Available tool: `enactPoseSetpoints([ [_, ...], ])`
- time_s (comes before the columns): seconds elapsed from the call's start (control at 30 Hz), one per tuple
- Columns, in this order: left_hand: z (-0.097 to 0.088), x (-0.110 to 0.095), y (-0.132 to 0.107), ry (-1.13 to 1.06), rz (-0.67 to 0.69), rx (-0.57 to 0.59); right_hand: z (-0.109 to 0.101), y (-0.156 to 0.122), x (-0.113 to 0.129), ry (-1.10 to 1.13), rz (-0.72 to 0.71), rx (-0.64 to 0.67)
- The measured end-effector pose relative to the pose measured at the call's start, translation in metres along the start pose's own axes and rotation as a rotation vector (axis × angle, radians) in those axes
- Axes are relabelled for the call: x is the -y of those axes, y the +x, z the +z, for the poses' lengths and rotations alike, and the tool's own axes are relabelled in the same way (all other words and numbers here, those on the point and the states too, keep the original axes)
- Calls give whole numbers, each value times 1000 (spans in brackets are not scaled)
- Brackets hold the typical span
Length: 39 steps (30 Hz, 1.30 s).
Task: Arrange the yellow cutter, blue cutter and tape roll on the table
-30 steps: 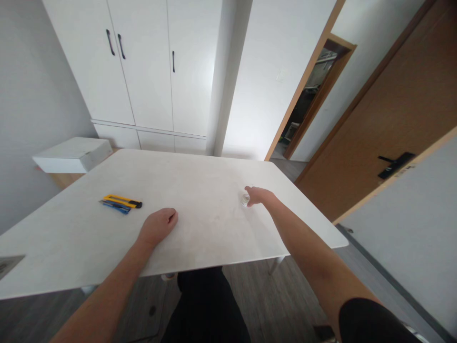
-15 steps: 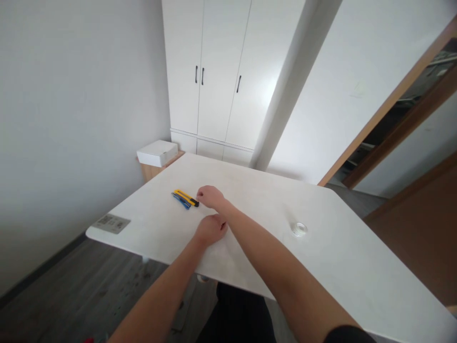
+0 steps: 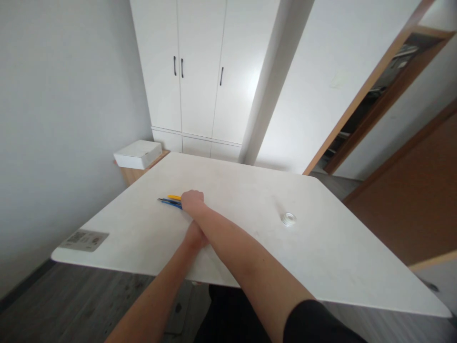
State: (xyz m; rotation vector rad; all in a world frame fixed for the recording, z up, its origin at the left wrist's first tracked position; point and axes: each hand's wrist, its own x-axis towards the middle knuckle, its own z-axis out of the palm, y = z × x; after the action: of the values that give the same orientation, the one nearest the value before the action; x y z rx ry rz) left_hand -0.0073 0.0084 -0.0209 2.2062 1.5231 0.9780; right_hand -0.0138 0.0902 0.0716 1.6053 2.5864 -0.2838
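My right hand (image 3: 193, 201) is closed over the near end of a yellow utility knife (image 3: 174, 197) on the white table. Its fingers are curled down, and most of the knife's handle is hidden under them. Beside the knife lies a slim blue tool (image 3: 170, 203) with a pointed tip, its near end also covered by the hand. Lower down, my left hand (image 3: 194, 234) rests at the tabletop, crossed by my right forearm. That forearm hides the left fingers, so what they hold cannot be seen.
A small clear roll (image 3: 289, 219), like tape, lies on the white table (image 3: 246, 190) to the right. A printed label (image 3: 84, 240) is at the left corner. Beyond the far left edge, a white box (image 3: 137, 153) stands on a wooden cabinet. White wardrobes (image 3: 200, 71) are behind.
My right hand has come down over the yellow utility knife and covered its near end. The knife has slid slightly against the blue tool. My left hand has passed under my right forearm.
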Motion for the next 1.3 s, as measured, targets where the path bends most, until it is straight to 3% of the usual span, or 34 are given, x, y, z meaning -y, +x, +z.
enactPoseSetpoints([
  [0.13, -6, -7, 4, 139, 14, 111, -3, -14, -22, 19, -5, -39],
  [0.23, -14, -19, 4, 216, 23, 144, -7, -47, -71, 31, 30, -133],
  [0.33, -20, -30, 3, 338, 55, 158, -8, -114, -151, 90, 61, -264],
  [0.5, -23, -36, 4, 389, 65, 149, 5, -252, -290, 184, 219, -279],
  [0.57, -23, -36, 4, 397, 64, 154, 12, -288, -323, 205, 300, -297],
  [0.63, -23, -36, 4, 407, 71, 154, 18, -307, -340, 240, 353, -317],
  [0.9, -24, -36, 3, 418, 89, 128, 28, -307, -357, 414, 389, -270],
  [1.03, -22, -33, 3, 439, 112, 139, 18, -313, -348, 334, 496, -299],
  [1.13, -22, -33, 3, 445, 112, 128, 2, -301, -317, 276, 499, -409],
  [1.2, -23, -35, 3, 439, 107, 122, -9, -276, -282, 312, 368, -446],
  [1.3, -24, -38, 2, 415, 95, 135, -23, -217, -214, 359, 103, -414],
])
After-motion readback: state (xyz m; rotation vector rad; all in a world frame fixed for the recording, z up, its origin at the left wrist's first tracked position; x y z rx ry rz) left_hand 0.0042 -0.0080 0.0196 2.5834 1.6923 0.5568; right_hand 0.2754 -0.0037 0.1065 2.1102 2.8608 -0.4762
